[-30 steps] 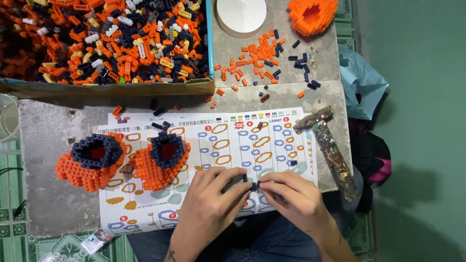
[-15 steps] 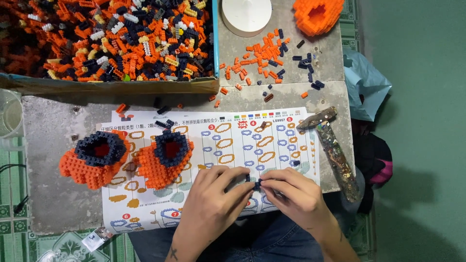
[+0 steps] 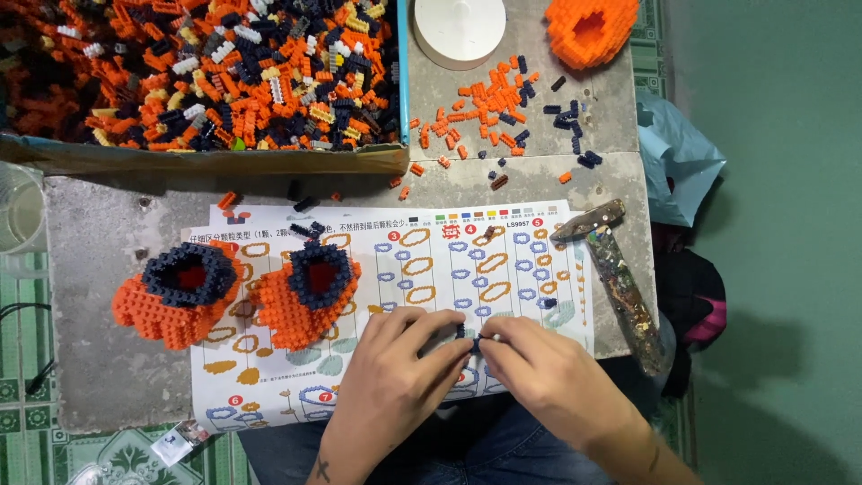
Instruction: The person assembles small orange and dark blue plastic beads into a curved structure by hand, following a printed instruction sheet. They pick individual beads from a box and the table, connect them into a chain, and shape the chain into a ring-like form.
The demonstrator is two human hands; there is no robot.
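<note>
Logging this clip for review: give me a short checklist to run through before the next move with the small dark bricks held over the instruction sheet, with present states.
1. Both hands meet over the sheet: ok; left hand and right hand fingertips touch.
2. Small dark bricks pinched between them: ok.
3. Bricks fully seated together: cannot tell, too small.
4. Instruction sheet flat on the stone table: ok.
5. Two finished orange-and-navy builds stand apart from the hands: ok.
6. Spare loose bricks available: ok, beyond the sheet.

A few tiny dark navy plastic building bricks (image 3: 470,339), pinched together, sit just above the printed paper instruction sheet (image 3: 431,269).
</note>
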